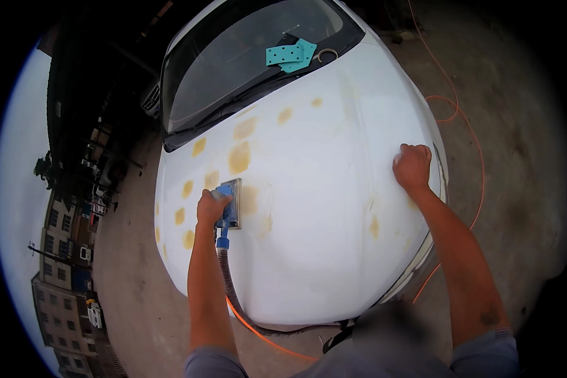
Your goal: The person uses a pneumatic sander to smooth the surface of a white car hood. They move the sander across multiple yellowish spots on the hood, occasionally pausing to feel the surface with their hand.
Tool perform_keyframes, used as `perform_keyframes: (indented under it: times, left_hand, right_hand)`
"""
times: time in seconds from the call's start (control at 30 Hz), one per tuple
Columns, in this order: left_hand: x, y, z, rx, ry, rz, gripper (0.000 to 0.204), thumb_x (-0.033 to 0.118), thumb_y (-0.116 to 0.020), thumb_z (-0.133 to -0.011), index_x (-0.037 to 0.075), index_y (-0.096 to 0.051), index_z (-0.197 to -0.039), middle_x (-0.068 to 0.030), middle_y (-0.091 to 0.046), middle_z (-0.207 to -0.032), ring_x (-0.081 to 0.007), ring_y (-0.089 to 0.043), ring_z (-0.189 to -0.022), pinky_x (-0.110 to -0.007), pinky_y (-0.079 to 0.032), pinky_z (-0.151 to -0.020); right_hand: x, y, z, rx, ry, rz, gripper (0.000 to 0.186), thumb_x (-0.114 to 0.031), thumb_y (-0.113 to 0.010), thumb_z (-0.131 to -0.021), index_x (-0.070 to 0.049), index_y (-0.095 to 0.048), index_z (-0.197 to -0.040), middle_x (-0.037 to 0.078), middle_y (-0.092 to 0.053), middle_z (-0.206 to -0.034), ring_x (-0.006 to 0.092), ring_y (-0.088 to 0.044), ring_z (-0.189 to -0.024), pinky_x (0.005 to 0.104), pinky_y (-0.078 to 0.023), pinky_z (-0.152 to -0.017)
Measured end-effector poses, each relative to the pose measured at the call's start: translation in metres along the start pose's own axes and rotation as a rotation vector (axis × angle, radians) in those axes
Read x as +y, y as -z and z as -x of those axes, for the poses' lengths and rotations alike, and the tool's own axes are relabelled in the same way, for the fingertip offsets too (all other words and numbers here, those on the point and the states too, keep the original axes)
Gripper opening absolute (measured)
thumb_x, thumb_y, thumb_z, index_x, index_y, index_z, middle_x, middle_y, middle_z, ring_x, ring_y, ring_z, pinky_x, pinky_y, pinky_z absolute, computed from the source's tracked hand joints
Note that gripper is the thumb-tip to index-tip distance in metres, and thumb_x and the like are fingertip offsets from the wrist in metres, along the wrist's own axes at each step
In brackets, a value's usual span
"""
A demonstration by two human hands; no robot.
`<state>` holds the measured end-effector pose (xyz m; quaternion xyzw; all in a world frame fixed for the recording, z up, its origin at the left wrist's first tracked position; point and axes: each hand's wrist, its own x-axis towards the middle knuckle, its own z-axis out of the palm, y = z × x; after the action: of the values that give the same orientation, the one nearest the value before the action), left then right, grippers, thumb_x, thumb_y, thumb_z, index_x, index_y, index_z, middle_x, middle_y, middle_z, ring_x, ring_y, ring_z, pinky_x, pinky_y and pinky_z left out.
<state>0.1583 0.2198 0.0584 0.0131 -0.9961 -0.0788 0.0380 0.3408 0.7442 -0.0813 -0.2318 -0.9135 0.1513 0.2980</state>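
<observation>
A blue rectangular sander [233,203] rests on the white car hood [309,189], beside yellow filler patches [239,157]. My left hand [209,205] is closed on the sander, at the hood's left half. A ribbed hose [227,276] runs from its blue fitting down toward me, with an orange cable beside it. My right hand [412,165] is closed at the hood's right side; whether it holds anything is hidden.
Perforated turquoise sanding sheets [291,55] and a curved tan item [327,53] lie by the windshield [223,69]. An orange hose [479,157] loops over the concrete floor [510,208] at right. Buildings [60,264] and parked vehicles stand at left.
</observation>
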Motion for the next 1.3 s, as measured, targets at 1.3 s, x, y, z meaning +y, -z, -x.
perform_keyframes:
  times: [1.3]
  left_hand:
    - [0.058, -0.007, -0.016, 0.030, -0.022, 0.017, 0.071, 0.052, -0.084, -0.079, -0.005, -0.057, -0.113, -0.0258, -0.073, -0.107, -0.0405, -0.073, -0.099, -0.047, -0.058, -0.086]
  right_hand:
    - [0.003, -0.002, -0.001, -0.037, 0.001, 0.001, 0.015, -0.014, -0.064, -0.086, -0.002, -0.068, -0.080, 0.013, -0.068, -0.079, 0.0333, -0.060, -0.091, 0.0468, -0.040, -0.105]
